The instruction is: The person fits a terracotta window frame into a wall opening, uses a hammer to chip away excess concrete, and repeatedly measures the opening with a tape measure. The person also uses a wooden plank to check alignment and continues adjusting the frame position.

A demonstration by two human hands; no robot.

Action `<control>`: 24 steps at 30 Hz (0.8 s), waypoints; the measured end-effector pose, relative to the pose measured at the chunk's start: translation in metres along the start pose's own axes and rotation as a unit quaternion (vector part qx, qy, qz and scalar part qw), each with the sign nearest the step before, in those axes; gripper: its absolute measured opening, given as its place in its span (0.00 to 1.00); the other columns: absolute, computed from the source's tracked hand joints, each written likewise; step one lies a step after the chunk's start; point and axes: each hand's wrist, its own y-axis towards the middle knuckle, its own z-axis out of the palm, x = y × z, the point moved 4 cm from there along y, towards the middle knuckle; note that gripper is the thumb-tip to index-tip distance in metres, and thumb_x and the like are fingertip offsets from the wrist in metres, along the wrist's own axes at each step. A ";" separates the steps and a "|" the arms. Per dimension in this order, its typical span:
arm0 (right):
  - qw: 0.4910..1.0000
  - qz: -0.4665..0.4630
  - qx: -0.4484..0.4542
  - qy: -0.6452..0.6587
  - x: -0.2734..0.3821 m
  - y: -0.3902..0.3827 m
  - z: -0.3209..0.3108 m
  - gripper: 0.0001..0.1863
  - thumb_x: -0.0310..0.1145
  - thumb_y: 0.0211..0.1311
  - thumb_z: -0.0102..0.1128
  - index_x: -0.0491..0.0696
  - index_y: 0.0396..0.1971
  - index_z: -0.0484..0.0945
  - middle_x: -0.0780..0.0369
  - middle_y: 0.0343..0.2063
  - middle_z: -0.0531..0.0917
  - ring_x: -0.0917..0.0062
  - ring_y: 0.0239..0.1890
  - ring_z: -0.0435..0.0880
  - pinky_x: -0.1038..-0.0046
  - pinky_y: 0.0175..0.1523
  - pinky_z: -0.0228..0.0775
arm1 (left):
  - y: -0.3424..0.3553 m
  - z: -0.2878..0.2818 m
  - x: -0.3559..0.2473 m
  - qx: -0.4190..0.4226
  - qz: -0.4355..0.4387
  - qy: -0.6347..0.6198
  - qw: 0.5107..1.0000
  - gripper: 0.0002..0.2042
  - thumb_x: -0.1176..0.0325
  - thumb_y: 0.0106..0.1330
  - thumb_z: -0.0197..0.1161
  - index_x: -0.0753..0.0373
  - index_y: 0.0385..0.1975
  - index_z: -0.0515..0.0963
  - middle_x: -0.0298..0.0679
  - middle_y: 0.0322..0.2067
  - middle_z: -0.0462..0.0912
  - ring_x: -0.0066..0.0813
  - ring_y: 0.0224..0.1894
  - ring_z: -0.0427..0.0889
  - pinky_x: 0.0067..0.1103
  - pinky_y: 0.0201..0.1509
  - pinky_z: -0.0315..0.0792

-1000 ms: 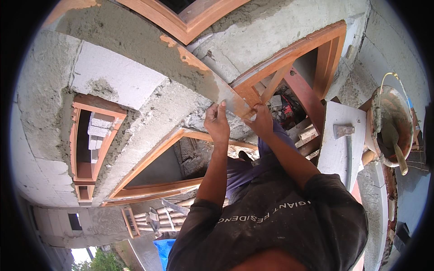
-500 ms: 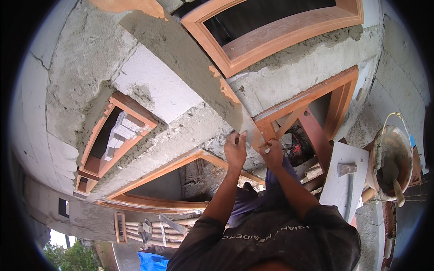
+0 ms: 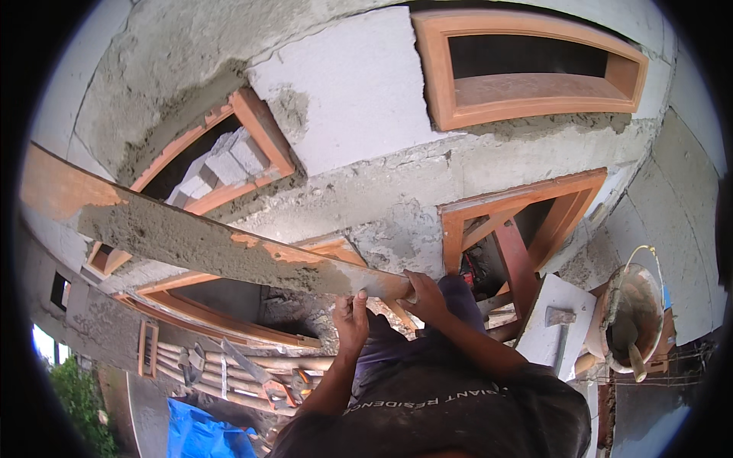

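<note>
A long wooden board (image 3: 191, 237), smeared with grey mortar along much of its length, slants across the view from the far left to my hands. My left hand (image 3: 352, 320) is closed on its lower edge near the close end. At that end my right hand (image 3: 426, 298) grips the board with its fingers over the top. Behind the board stands a grey block wall with patches of rough mortar, partly hidden by it.
Wooden frames (image 3: 527, 114) sit in the wall, one lower right (image 3: 458, 229). A hammer (image 3: 561, 328) lies on a pale block (image 3: 544, 298) beside a mortar bucket (image 3: 645, 298) with a trowel. Lower left are bamboo poles (image 3: 229, 382), a handsaw (image 3: 248, 362) and a blue sheet (image 3: 198, 427).
The board has swung from pointing up and away to lying toward the left. My hands have moved lower and stay on its near end. The view has shifted too.
</note>
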 end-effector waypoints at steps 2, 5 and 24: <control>0.998 -0.033 0.056 -0.023 0.009 0.003 0.008 0.41 0.34 0.42 0.70 0.46 0.60 0.64 0.53 0.47 0.74 0.58 0.51 0.71 0.60 0.58 0.61 | -0.015 -0.022 0.003 -0.035 -0.041 -0.125 0.991 0.09 0.68 0.69 0.57 0.69 0.39 0.73 0.36 0.34 0.80 0.19 0.38 0.76 0.18 0.42 0.69; 0.980 -0.091 0.148 -0.099 0.033 0.013 0.031 0.42 0.33 0.42 0.69 0.45 0.61 0.62 0.54 0.50 0.73 0.60 0.53 0.71 0.59 0.59 0.60 | -0.038 -0.073 0.030 -0.042 -0.175 -0.027 0.983 0.14 0.63 0.67 0.59 0.70 0.36 0.75 0.37 0.29 0.81 0.21 0.32 0.78 0.19 0.35 0.71; 0.923 0.120 0.359 -0.073 0.050 -0.021 0.079 0.35 0.38 0.56 0.63 0.38 0.60 0.62 0.47 0.55 0.70 0.59 0.57 0.71 0.64 0.62 0.60 | -0.182 -0.390 0.328 -0.532 -0.376 -0.334 0.682 0.13 0.61 0.67 0.58 0.62 0.44 0.72 0.40 0.33 0.74 0.34 0.32 0.77 0.32 0.40 0.78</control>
